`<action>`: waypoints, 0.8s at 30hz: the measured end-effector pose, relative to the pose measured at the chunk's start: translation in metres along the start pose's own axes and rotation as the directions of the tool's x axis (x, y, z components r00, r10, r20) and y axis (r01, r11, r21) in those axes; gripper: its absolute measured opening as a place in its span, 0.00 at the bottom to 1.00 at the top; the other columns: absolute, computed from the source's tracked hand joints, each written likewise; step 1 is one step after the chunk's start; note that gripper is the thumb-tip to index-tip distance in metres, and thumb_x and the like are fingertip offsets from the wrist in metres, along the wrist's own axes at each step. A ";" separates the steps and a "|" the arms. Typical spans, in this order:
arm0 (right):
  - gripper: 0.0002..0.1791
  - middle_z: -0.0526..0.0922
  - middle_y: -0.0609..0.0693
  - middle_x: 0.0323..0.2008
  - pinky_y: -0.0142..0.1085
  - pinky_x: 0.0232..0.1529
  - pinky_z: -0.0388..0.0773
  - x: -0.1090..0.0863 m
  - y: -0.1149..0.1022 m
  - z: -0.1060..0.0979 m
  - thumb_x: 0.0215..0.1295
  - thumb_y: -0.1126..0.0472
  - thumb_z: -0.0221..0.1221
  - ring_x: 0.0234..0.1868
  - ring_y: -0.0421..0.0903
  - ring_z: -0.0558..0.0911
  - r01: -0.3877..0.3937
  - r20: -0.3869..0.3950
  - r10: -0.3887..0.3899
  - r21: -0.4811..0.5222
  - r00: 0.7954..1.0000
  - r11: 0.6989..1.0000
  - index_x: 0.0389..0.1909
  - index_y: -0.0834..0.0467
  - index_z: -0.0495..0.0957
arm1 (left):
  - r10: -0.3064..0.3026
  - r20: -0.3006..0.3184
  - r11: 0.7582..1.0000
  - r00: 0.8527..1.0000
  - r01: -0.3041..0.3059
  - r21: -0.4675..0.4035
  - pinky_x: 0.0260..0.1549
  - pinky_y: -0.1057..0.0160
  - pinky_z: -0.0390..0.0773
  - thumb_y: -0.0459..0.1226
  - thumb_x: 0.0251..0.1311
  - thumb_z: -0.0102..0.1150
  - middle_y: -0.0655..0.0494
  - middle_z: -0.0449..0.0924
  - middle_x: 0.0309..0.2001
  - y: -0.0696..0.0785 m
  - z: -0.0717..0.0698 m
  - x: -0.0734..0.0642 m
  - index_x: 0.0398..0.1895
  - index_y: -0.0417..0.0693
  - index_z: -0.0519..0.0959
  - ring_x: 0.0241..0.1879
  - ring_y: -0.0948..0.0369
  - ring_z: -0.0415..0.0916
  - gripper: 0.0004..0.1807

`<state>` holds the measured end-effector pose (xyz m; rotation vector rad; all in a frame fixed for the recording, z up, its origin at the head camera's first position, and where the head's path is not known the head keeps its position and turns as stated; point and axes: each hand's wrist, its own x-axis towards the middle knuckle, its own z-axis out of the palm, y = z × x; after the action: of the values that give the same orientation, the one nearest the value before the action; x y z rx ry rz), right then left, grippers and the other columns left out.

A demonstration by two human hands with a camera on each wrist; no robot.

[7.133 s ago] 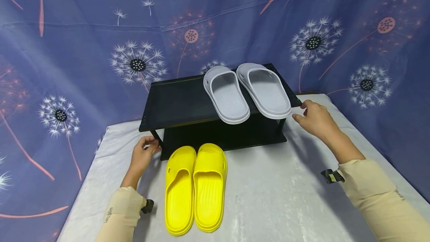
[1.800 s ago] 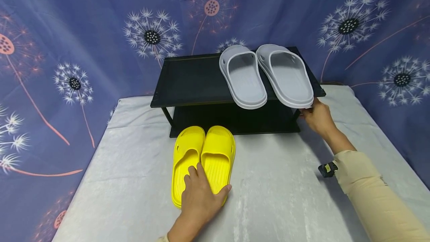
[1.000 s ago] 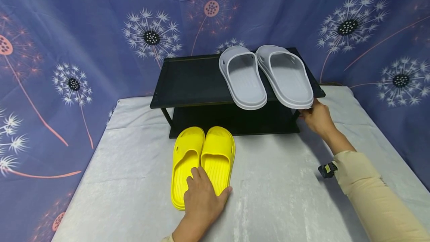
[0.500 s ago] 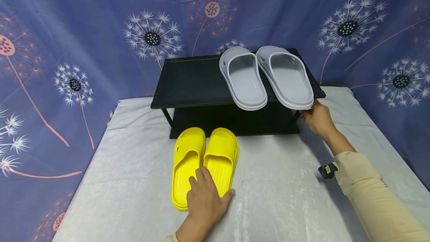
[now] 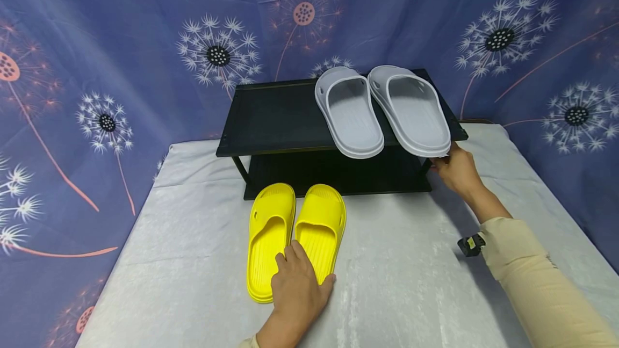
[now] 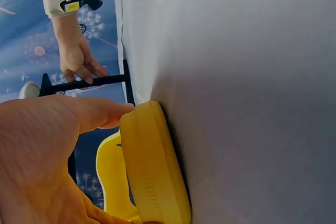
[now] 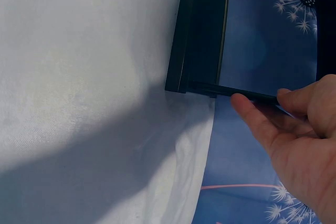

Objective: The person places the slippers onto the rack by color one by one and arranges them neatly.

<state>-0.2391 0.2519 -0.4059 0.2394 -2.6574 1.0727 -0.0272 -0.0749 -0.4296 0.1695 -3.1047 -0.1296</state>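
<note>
Head view: my left hand (image 5: 296, 286) grips the right yellow slipper (image 5: 319, 230). My right hand (image 5: 456, 173) pinches the rack's (image 5: 275, 120) right corner post (image 7: 223, 89).

Yellow slipper (image 5: 320, 219) partly behind left grip (image 5: 298, 286)

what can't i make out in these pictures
Head view: the heel end of the held yellow slipper, hidden by the left hand.
Head view: the rear of the lower shelf, hidden by the upper shelf.
Right wrist view: the upper end of the rack post, hidden by the right hand.
Head view: most of the left sleeve, cut off by the bottom edge.
</note>
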 end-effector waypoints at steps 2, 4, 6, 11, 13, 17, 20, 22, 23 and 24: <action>0.13 0.78 0.77 0.41 0.10 0.22 0.69 0.000 0.000 0.000 0.66 0.71 0.54 0.36 0.65 0.83 0.000 0.001 0.000 0.001 1.000 1.000 0.48 0.76 0.69 | -0.002 -0.008 1.000 1.000 0.002 -0.005 0.15 0.59 0.77 0.65 0.37 0.69 0.42 0.67 0.39 0.000 0.000 0.000 0.55 0.28 0.62 0.36 0.50 0.66 0.56; 0.13 0.77 0.77 0.42 0.10 0.22 0.68 0.000 0.000 0.000 0.66 0.71 0.54 0.36 0.66 0.82 -0.003 0.002 0.003 -0.001 1.000 1.000 0.48 0.76 0.69 | -0.004 -0.015 1.000 1.000 0.004 -0.011 0.15 0.60 0.76 0.64 0.36 0.70 0.43 0.66 0.37 0.000 0.001 0.001 0.54 0.28 0.62 0.35 0.51 0.66 0.55; 0.14 0.77 0.77 0.42 0.10 0.22 0.68 0.000 0.000 0.000 0.66 0.71 0.54 0.37 0.67 0.82 -0.007 0.003 0.007 0.002 1.000 1.000 0.48 0.76 0.69 | -0.003 -0.021 1.000 1.000 0.003 -0.016 0.14 0.60 0.75 0.63 0.35 0.70 0.44 0.65 0.35 0.000 0.001 0.001 0.52 0.29 0.62 0.34 0.52 0.65 0.53; 0.14 0.78 0.77 0.42 0.10 0.22 0.67 0.000 0.000 0.000 0.66 0.71 0.55 0.38 0.68 0.82 -0.007 0.002 0.007 -0.005 1.000 1.000 0.48 0.76 0.70 | 0.005 -0.040 0.999 0.999 -0.006 -0.040 0.12 0.62 0.73 0.61 0.32 0.71 0.46 0.63 0.32 0.001 0.002 0.001 0.48 0.32 0.63 0.31 0.53 0.64 0.50; 0.13 0.78 0.76 0.42 0.10 0.22 0.67 0.000 0.000 -0.001 0.66 0.71 0.55 0.38 0.68 0.82 -0.005 0.001 0.005 -0.010 1.000 1.000 0.48 0.76 0.70 | 0.013 -0.053 0.999 0.998 -0.016 -0.051 0.12 0.62 0.72 0.61 0.32 0.72 0.47 0.63 0.32 0.000 0.003 0.001 0.47 0.33 0.63 0.31 0.54 0.64 0.49; 0.13 0.78 0.76 0.41 0.10 0.22 0.67 -0.001 0.000 -0.001 0.65 0.71 0.55 0.38 0.67 0.82 -0.003 -0.003 0.003 -0.012 1.000 1.000 0.47 0.76 0.70 | 0.036 -0.080 0.997 0.996 -0.041 -0.061 0.11 0.63 0.71 0.60 0.31 0.72 0.47 0.62 0.31 0.001 0.005 0.000 0.46 0.34 0.63 0.32 0.54 0.65 0.48; 0.14 0.78 0.76 0.42 0.10 0.22 0.67 -0.001 0.000 -0.001 0.65 0.71 0.55 0.38 0.68 0.82 -0.006 -0.003 0.006 -0.009 1.000 1.000 0.47 0.76 0.70 | 0.050 -0.087 0.997 0.995 -0.055 -0.063 0.11 0.63 0.71 0.60 0.31 0.71 0.47 0.63 0.31 0.002 0.005 -0.002 0.45 0.34 0.63 0.31 0.54 0.65 0.48; 0.14 0.77 0.77 0.42 0.10 0.22 0.67 -0.001 -0.001 0.000 0.65 0.71 0.55 0.38 0.68 0.82 -0.010 -0.002 0.010 -0.007 1.000 1.000 0.48 0.76 0.69 | 0.058 -0.083 0.996 0.995 -0.064 -0.064 0.11 0.63 0.72 0.61 0.31 0.71 0.47 0.63 0.31 0.003 0.004 -0.002 0.45 0.34 0.64 0.31 0.54 0.65 0.48; 0.14 0.77 0.77 0.41 0.10 0.22 0.67 -0.001 -0.001 0.000 0.65 0.71 0.55 0.38 0.68 0.82 -0.011 -0.002 0.011 -0.007 1.000 1.000 0.47 0.76 0.69 | 0.062 -0.076 0.996 0.995 -0.067 -0.064 0.12 0.63 0.73 0.61 0.31 0.71 0.47 0.63 0.31 0.004 0.004 -0.002 0.46 0.35 0.64 0.31 0.54 0.65 0.48; 0.14 0.77 0.77 0.41 0.10 0.22 0.68 -0.001 -0.001 0.000 0.65 0.72 0.55 0.37 0.68 0.82 -0.010 -0.002 0.010 -0.007 1.000 1.000 0.47 0.76 0.69 | 0.066 -0.068 0.995 0.996 -0.071 -0.064 0.12 0.63 0.73 0.62 0.31 0.71 0.47 0.64 0.32 0.004 0.003 -0.001 0.46 0.35 0.64 0.31 0.54 0.64 0.48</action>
<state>-0.2381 0.2514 -0.4056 0.2234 -2.6634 1.0661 -0.0264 -0.0700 -0.4325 0.0640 -3.0316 -0.2208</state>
